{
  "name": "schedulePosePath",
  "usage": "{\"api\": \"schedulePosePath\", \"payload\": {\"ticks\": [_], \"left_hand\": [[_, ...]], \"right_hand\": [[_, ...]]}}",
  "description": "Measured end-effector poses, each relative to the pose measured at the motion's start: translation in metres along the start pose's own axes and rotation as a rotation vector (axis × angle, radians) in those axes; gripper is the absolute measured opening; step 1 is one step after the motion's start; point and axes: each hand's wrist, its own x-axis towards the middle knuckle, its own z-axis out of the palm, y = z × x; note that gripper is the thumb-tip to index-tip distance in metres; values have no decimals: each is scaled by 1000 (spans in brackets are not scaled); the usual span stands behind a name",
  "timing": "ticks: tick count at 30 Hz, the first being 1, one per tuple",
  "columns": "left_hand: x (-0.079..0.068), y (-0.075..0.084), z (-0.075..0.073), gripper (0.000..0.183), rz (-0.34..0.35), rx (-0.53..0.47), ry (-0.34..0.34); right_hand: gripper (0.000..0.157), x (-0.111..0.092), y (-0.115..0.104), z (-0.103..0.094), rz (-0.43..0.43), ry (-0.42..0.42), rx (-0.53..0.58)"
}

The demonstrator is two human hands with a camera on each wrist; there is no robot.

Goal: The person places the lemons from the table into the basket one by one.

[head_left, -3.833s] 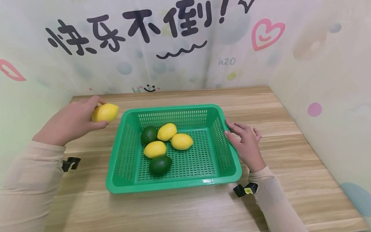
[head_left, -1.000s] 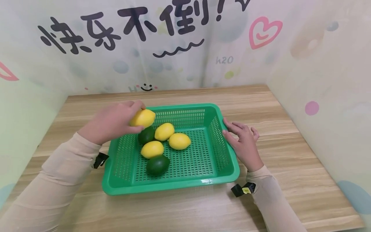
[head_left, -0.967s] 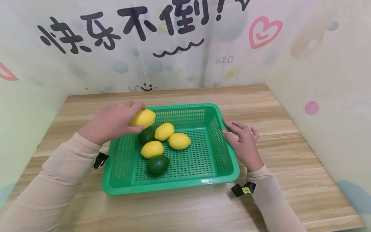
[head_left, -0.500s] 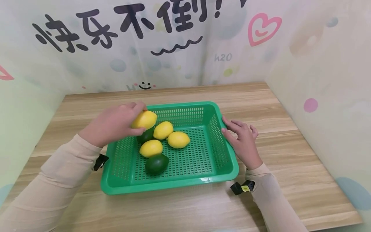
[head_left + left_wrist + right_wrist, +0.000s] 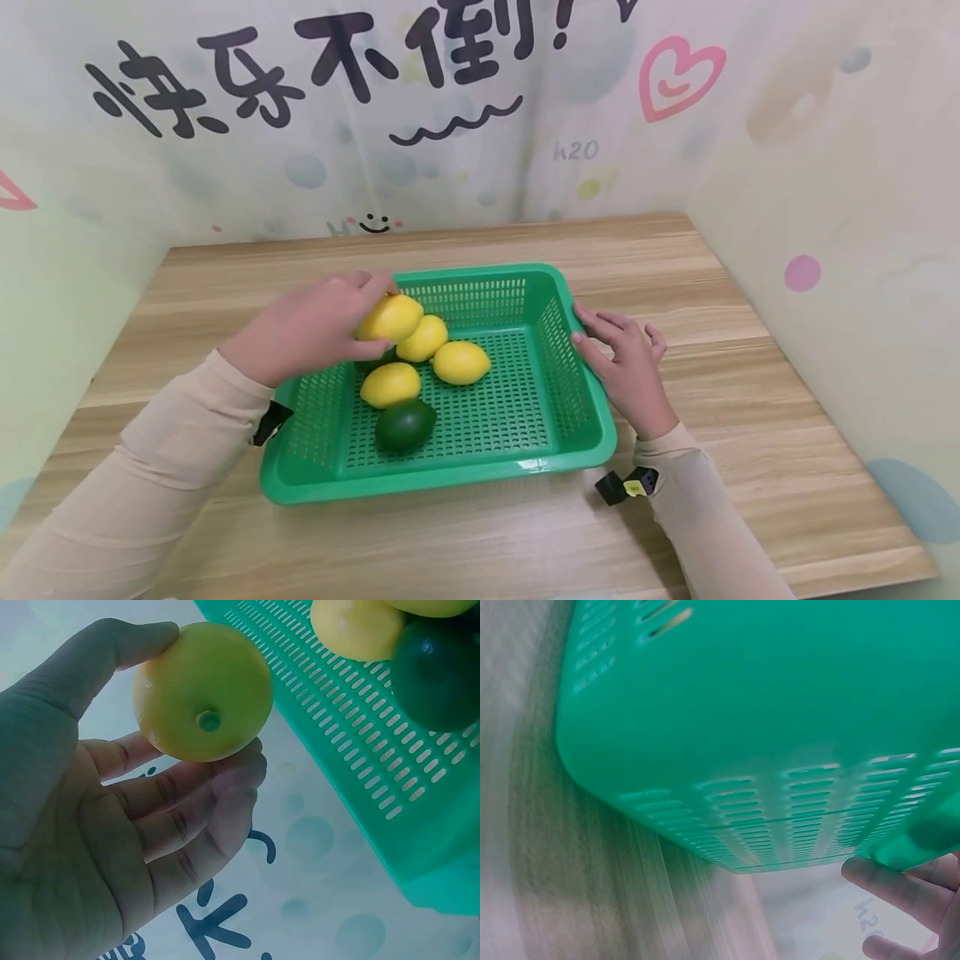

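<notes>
In the head view my left hand point(image 5: 307, 325) holds a yellow lemon point(image 5: 393, 318) over the left part of the green plastic basket point(image 5: 442, 481). Seen from the left wrist, the thumb and fingertips pinch this lemon point(image 5: 202, 690) at its sides. Below it lie three more lemons, among them one at the right point(image 5: 461, 363), and two dark green, smooth, avocado-like fruits, the front one point(image 5: 406, 426) in full sight and the back one point(image 5: 375, 362) mostly hidden by the hand. My right hand point(image 5: 633, 375) touches the basket's right rim with extended fingertips.
The basket stands on a wood-grain table point(image 5: 480, 542). A printed wall sheet point(image 5: 480, 183) rises behind the table, and another wall point(image 5: 847, 275) runs along its right side. A black wrist camera point(image 5: 626, 486) sits on the right sleeve.
From left of the basket, my left hand has carried the lemon rightward over it, moving slightly further right in the last half second. My right hand stays at the rim.
</notes>
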Motion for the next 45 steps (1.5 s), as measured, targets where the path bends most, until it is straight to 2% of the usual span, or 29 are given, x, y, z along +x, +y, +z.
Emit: {"api": "schedulePosePath", "payload": {"ticks": [12, 16, 23, 28, 37, 45], "left_hand": [[8, 4, 12, 45, 62, 11, 35], [10, 8, 13, 43, 55, 7, 14], [15, 15, 12, 39, 95, -21, -3], [18, 17, 13, 39, 98, -39, -20], [21, 16, 24, 38, 89, -77, -52], [24, 17, 31, 40, 96, -82, -45]], "right_hand": [[43, 0, -1, -1, -4, -3, -6], [44, 0, 0, 0, -5, -4, -8], [43, 1, -1, 0, -8, -3, -4], [44, 0, -1, 0, -5, -8, -7], [44, 0, 0, 0, -1, -5, -23], [44, -1, 1, 0, -4, -3, -16]]}}
